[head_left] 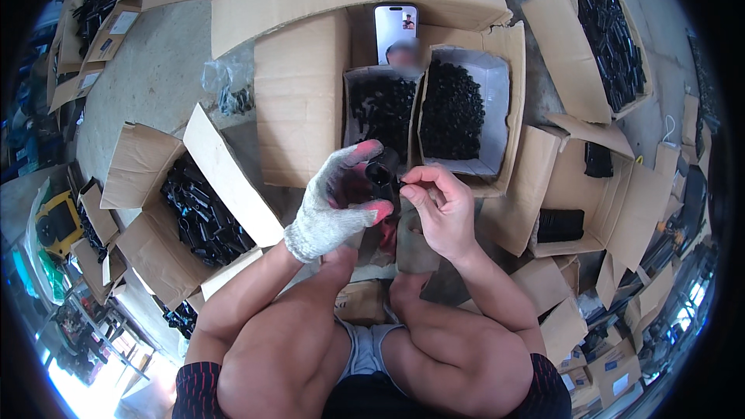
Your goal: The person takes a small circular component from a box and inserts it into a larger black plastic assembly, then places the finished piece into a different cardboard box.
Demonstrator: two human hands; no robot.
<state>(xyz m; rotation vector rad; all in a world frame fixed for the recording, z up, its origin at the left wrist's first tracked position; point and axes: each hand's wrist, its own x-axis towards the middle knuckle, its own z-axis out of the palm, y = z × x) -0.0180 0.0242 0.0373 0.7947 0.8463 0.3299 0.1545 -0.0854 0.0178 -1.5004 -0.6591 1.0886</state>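
My left hand (330, 206), in a pale knit glove with red fingertips, is closed around a black plastic cylinder-shaped part (379, 171) with a round open end. From the other side my bare right hand (446, 213) meets it, thumb and forefinger pinched at the part's right edge. A dark bit shows at those fingertips, too small to make out. Just beyond my hands stand two light-lined boxes of small black pieces, the left box (349, 120) and the right box (499, 116).
A phone (396, 27) with a lit screen leans behind the two boxes. An open carton (147, 244) of black parts lies at left, another (570, 58) at far right. A carton (613, 209) with black stacks stands to the right. Clear plastic bags (227, 85) lie on the floor.
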